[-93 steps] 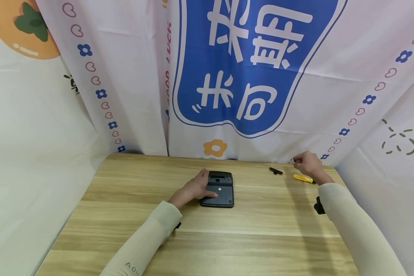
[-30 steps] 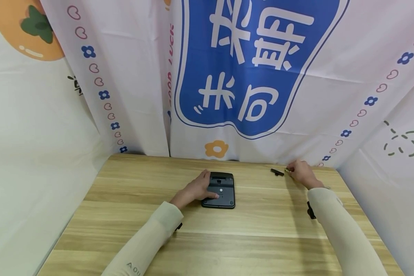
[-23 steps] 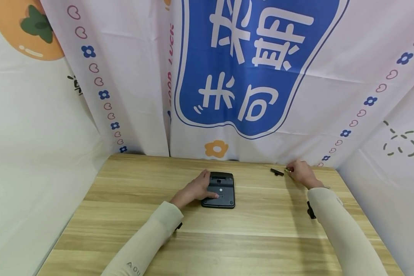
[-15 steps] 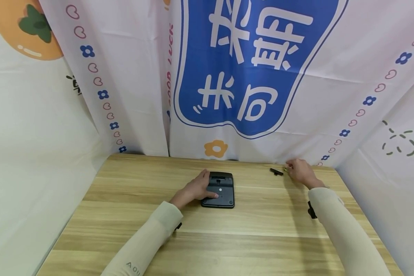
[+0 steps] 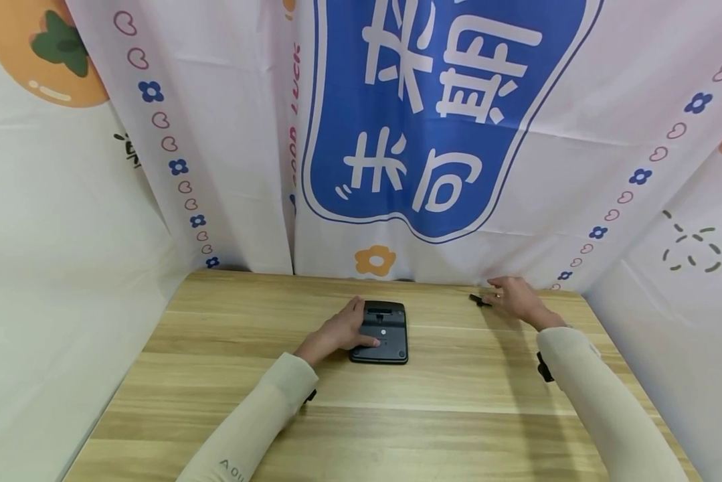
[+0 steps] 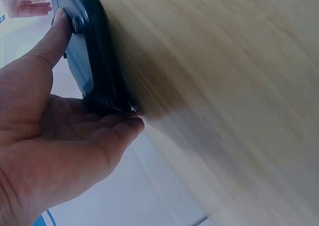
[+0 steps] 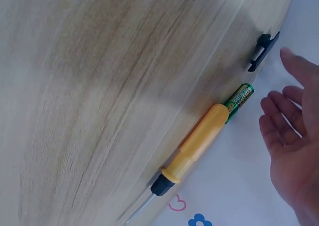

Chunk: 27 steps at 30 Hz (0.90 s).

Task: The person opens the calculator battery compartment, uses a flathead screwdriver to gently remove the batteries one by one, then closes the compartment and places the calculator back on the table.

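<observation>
A black calculator, back side up with its battery slot uncovered, lies mid-table. My left hand grips its left side, thumb on the back and fingers at the edge; the left wrist view shows the calculator tipped on its edge in that hand. At the table's far right, my right hand holds nothing and has its fingers spread near a small black battery cover. In the right wrist view, a green battery lies by the handle end of a yellow screwdriver. The head view hides both.
The wooden table ends at the back against a hanging white cloth with a blue printed panel. White cloth also hangs at both sides. A black wrist camera sits under the right sleeve.
My right hand came leftward from above the screwdriver with the battery, let it go on the table, and moved on toward the battery cover. My left hand has stayed on the calculator.
</observation>
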Motion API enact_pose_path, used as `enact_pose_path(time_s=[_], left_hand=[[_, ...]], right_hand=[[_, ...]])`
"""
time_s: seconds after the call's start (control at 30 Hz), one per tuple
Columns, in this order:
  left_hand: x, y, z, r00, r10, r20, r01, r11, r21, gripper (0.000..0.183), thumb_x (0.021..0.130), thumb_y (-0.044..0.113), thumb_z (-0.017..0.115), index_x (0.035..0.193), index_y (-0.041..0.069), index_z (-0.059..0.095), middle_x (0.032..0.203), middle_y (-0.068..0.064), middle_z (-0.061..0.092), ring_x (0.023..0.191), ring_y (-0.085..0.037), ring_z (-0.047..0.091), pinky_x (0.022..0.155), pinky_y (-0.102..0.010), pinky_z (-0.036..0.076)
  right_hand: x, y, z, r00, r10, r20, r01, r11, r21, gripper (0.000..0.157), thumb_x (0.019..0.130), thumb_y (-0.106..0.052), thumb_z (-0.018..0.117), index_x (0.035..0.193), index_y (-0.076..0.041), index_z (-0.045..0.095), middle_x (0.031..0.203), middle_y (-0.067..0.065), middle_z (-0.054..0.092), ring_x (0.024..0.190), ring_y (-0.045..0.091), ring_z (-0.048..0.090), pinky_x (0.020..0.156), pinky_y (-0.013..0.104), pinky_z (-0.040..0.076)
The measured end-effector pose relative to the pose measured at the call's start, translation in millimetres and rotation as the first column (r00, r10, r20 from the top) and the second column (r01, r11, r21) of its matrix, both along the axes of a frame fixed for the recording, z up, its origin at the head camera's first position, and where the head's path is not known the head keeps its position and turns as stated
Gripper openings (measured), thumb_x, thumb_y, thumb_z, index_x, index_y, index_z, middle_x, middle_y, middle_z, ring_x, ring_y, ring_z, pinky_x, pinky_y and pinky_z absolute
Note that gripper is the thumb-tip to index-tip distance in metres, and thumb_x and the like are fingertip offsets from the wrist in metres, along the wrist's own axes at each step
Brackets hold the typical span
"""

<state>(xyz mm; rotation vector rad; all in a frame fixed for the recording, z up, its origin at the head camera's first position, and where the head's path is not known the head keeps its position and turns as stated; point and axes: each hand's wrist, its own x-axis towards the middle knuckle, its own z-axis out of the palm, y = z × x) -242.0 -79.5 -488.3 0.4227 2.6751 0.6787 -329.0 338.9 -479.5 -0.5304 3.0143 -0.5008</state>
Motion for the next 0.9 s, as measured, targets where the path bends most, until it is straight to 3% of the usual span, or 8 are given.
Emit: enact_pose_path(time_s=[0.17,0.4,0.63,0.9], left_hand=[[0.2,0,-0.2,1.000,0.004,0.001,-0.004,1.000,0.003,0.103,0.098,0.043,0.077,0.166,-0.006,0.017,0.175,-0.024,0.014,0.159,-0.038,0.028,0.125,-0.050,0.034],[0.8,0,-0.7,1.000,0.007,0.007,-0.007,1.000,0.004,0.103,0.098,0.042,0.077,0.166,-0.006,0.017,0.175,-0.023,0.014,0.159,-0.037,0.027,0.125,-0.050,0.033],[1.1,0,-0.9,1.000,0.004,0.005,-0.004,1.000,0.004,0.102,0.098,0.043,0.077,0.166,-0.006,0.018,0.175,-0.024,0.014,0.159,-0.037,0.027,0.125,-0.050,0.033],[-0.1,0,-1.8,1.000,0.011,0.004,-0.011,1.000,0.003,0.103,0.098,0.043,0.077,0.166,-0.005,0.018,0.175,-0.023,0.014,0.158,-0.037,0.029,0.125,-0.050,0.034]], right_hand=[[0.4,-1,-3.3,0.999,0.047,-0.007,-0.047,0.999,-0.008,0.057,0.094,-0.020,0.083,0.136,0.013,0.063,0.131,0.035,0.066,0.120,0.053,0.065,0.100,0.065,0.053],[-0.3,-3,-11.2,0.986,0.145,-0.078,-0.147,0.989,-0.011,0.051,0.089,-0.016,0.087,0.129,0.011,0.070,0.124,0.032,0.071,0.113,0.050,0.069,0.094,0.062,0.056],[0.2,-7,-17.8,0.979,0.182,-0.097,-0.184,0.983,-0.016,0.026,0.088,-0.012,0.087,0.105,0.004,0.075,0.101,0.019,0.076,0.087,0.035,0.068,0.078,0.055,0.056],[1.4,-11,-18.0,0.980,0.175,-0.091,-0.175,0.984,0.007,0.037,0.090,-0.008,0.085,0.120,0.010,0.074,0.118,0.028,0.074,0.109,0.047,0.071,0.093,0.061,0.056]])
